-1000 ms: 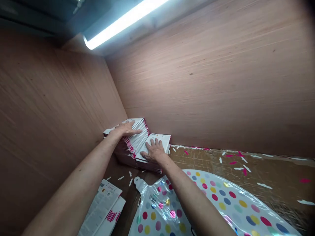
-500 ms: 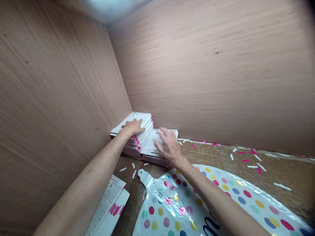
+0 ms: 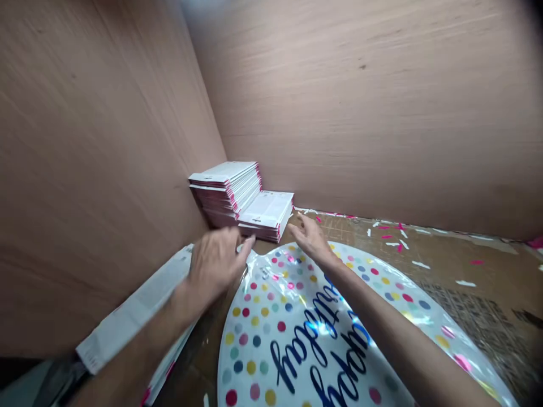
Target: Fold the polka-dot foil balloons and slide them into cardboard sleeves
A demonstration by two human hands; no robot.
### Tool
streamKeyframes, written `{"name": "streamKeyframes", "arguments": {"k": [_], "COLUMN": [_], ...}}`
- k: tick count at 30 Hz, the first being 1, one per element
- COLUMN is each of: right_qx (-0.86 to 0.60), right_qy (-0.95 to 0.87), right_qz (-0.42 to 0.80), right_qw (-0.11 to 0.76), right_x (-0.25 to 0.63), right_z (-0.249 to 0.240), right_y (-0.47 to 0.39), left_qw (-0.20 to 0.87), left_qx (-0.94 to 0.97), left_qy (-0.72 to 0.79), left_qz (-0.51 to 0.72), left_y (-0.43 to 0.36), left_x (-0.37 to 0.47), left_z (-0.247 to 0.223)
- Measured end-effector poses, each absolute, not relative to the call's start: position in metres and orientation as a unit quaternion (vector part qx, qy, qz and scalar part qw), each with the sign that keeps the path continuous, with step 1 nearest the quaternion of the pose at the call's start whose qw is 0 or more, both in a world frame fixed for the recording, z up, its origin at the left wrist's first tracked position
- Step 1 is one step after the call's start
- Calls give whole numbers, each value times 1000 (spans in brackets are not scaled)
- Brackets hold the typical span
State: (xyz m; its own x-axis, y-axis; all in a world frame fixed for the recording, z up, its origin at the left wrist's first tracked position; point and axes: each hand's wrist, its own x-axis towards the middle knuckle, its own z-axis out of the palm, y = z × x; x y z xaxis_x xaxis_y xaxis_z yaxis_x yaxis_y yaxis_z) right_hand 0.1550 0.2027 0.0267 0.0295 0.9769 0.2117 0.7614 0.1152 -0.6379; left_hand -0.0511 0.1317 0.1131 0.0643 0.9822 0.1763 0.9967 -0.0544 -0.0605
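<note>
Two stacks of flat white packets with pink edges stand in the corner: a taller stack (image 3: 246, 189) on the left and a lower stack (image 3: 269, 209) beside it. My left hand (image 3: 218, 254), blurred by motion, hovers in front of the stacks with its thumb apart and nothing visible in it. Beside the lower stack's right side, my right hand (image 3: 310, 233) is spread, holding nothing. Below both hands lies a shiny white balloon (image 3: 271, 305) with coloured dots and dark blue "Happy Birthday" lettering, its neck near my left hand. My right forearm crosses over it.
Wooden panels rise on the left (image 3: 106, 141) and at the back (image 3: 360, 113). More white packets (image 3: 139, 299) lie at the lower left, partly behind my left arm. White and pink scraps are scattered over the brown cardboard (image 3: 360, 226) along the back panel.
My left hand has come off the taller stack toward me. My right hand has left the lower stack and moved to its right. The view has shifted, showing more of the balloon.
</note>
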Motion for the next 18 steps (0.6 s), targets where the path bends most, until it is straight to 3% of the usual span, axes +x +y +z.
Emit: {"name": "streamKeyframes", "arguments": {"k": [3,6,13,18], "right_qx": [-640,-633,-607,-595], "right_qy": [-708,-737,-779,-790], "right_qz": [167,160,142,146], "right_qw": [247,173,59,21], "right_x": [155,121,13,-17], "right_z": [32,38,46,48], "right_y": [145,102,58,43], "left_qw": [-22,-54,-112,-125], "left_qx": [-635,-622,-616,-633], "left_qy": [-770,-780,-779,-763], "left_qz": [59,37,-3,-28], "left_y": [44,7,-34,-66], "left_x": [-63,-69,-58,-60], "left_z": [59,28,25,18]}}
